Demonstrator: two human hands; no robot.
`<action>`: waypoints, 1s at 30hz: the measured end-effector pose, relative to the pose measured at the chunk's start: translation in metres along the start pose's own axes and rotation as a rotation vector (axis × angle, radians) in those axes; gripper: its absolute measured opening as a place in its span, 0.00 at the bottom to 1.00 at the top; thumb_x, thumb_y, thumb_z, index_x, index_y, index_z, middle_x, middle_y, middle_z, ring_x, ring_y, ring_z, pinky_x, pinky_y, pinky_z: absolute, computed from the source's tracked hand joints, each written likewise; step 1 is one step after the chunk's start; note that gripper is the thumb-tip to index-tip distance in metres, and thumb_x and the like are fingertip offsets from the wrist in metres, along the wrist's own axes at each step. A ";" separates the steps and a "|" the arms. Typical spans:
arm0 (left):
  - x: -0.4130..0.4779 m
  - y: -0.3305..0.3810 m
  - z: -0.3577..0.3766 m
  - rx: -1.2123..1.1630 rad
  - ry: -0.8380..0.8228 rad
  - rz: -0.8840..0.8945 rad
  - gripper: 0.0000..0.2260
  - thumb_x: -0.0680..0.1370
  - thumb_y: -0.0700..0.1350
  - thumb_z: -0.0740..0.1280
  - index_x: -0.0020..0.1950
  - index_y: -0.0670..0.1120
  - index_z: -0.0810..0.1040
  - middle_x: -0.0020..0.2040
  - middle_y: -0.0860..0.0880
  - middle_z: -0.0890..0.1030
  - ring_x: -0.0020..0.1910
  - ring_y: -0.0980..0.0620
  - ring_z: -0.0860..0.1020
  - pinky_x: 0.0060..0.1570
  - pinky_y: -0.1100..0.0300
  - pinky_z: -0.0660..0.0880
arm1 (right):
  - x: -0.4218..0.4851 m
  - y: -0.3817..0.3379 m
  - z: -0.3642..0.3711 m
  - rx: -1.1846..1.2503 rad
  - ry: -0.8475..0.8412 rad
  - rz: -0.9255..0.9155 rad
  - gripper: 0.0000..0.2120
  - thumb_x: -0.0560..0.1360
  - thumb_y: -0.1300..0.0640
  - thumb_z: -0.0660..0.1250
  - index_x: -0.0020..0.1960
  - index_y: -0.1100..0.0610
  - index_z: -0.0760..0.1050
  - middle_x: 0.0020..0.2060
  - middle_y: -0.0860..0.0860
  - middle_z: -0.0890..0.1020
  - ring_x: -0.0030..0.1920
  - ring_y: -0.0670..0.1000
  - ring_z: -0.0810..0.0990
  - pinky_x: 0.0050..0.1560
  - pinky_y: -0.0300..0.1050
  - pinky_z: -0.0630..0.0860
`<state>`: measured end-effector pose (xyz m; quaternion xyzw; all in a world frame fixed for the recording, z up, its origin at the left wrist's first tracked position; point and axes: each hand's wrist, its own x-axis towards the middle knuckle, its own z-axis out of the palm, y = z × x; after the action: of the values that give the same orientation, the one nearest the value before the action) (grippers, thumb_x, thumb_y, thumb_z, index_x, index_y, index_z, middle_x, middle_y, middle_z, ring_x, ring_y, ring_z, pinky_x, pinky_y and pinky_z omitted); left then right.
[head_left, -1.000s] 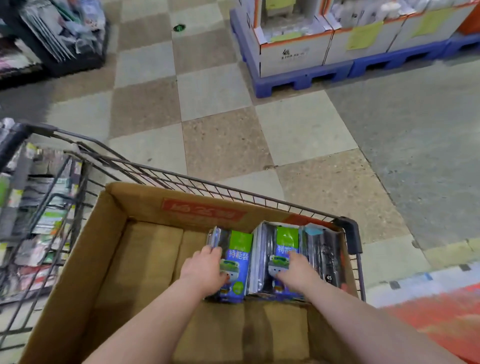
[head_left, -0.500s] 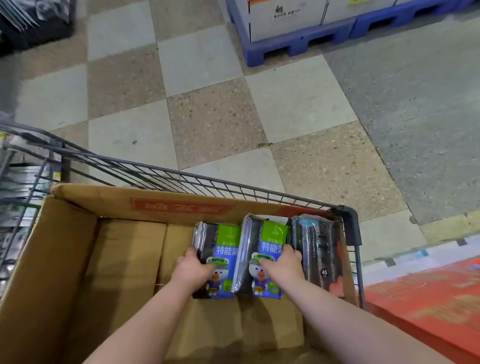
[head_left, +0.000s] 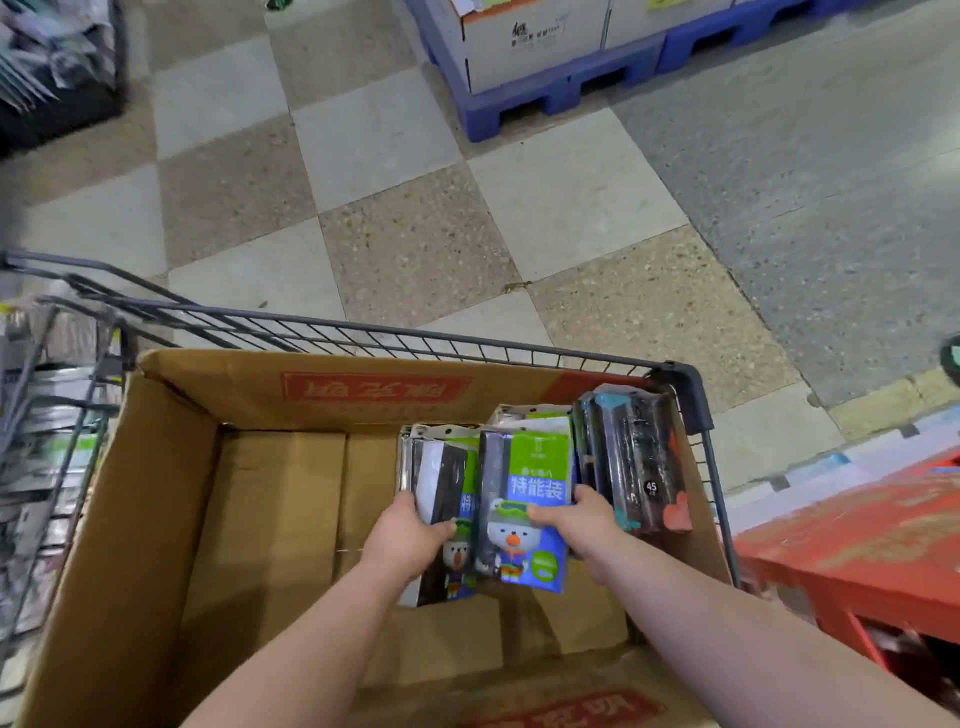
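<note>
Right hand (head_left: 576, 525) gripping blue-green pack (head_left: 524, 509), long axis front-to-back, left hand (head_left: 410, 535) gripping neighbouring pack (head_left: 441, 483)

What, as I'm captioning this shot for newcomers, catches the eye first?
The left hand and right hand each grip blue-and-green cartoon packs at the right end of a cardboard box inside a wire cart. Dark packs stand against the box's right wall.

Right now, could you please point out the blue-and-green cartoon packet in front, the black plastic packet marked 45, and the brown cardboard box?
Blue-and-green cartoon packet (head_left: 535, 486): head view, its blue label.
Black plastic packet marked 45 (head_left: 636, 447): head view, its dark front.
Brown cardboard box (head_left: 150, 493): head view, its left wall.
</note>
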<state>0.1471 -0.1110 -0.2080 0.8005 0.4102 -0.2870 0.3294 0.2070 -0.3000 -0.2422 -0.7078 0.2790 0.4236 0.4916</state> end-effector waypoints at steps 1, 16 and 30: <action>-0.006 -0.001 -0.004 0.002 -0.002 0.018 0.17 0.73 0.48 0.73 0.55 0.43 0.71 0.56 0.43 0.80 0.54 0.43 0.79 0.53 0.56 0.74 | -0.009 0.003 -0.001 -0.003 0.014 -0.026 0.16 0.64 0.62 0.79 0.44 0.54 0.74 0.49 0.57 0.84 0.47 0.58 0.84 0.54 0.58 0.80; -0.108 0.000 -0.046 -0.341 -0.094 0.379 0.14 0.72 0.43 0.75 0.56 0.42 0.79 0.49 0.44 0.83 0.47 0.45 0.82 0.49 0.49 0.80 | -0.177 0.038 -0.051 0.230 0.158 -0.353 0.11 0.73 0.66 0.71 0.55 0.63 0.78 0.41 0.51 0.82 0.33 0.46 0.82 0.28 0.34 0.75; -0.252 0.078 0.023 -0.404 -0.473 0.715 0.06 0.76 0.39 0.70 0.51 0.43 0.80 0.44 0.44 0.84 0.39 0.47 0.82 0.35 0.58 0.76 | -0.310 0.125 -0.168 0.502 0.493 -0.526 0.09 0.74 0.65 0.69 0.54 0.66 0.79 0.44 0.60 0.85 0.41 0.59 0.84 0.47 0.53 0.81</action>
<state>0.0829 -0.2817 -0.0154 0.7240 0.0702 -0.2444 0.6412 0.0094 -0.5081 -0.0028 -0.6933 0.2926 0.0214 0.6582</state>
